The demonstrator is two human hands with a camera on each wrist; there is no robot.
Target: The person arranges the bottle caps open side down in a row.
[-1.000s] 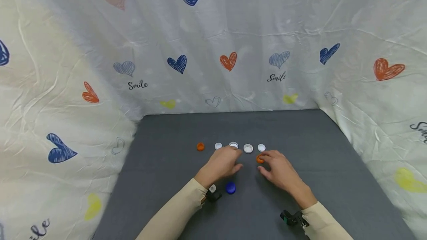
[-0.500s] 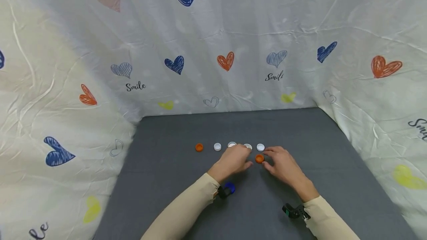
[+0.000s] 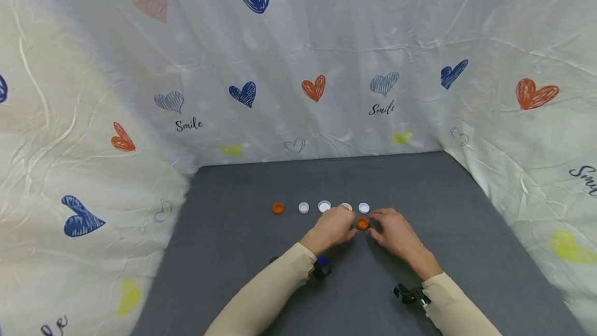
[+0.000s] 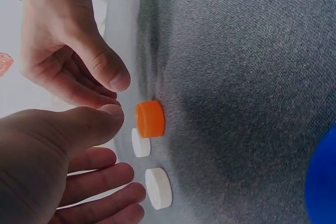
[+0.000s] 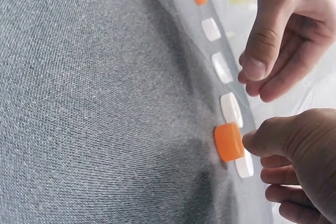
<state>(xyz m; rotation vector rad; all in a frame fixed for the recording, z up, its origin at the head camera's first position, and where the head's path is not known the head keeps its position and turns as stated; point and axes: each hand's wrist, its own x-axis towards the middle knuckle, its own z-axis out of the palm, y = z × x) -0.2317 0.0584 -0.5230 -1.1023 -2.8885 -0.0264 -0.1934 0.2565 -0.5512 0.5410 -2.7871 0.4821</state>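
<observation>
Orange cap (image 3: 363, 224), one: stood on the grey cloth (image 3: 233, 185) between my hands, just on the near side of a row's right end.

Left hand (image 3: 333, 224): held nothing; fingers loosely bent and a little apart, above the third white cap (image 3: 346, 206). Whether they touched it, I could not tell.

Right hand (image 3: 395, 232): likewise held nothing; thumb and fingers parted, just right of the orange cap. Contact I could not make out.

Row, left to right: far-left orange cap (image 3: 278, 209), first white cap (image 3: 303, 208), second white cap (image 3: 324, 206), the third, then fourth white cap (image 3: 364, 208).

Blue cap (image 4: 325, 182), one: near side, partly behind my wrist camera (image 3: 322, 269).

Progress, by my judgement: five caps seemed lined up, gaps slightly uneven; the nearer orange one and the blue seemed left to place.
</observation>
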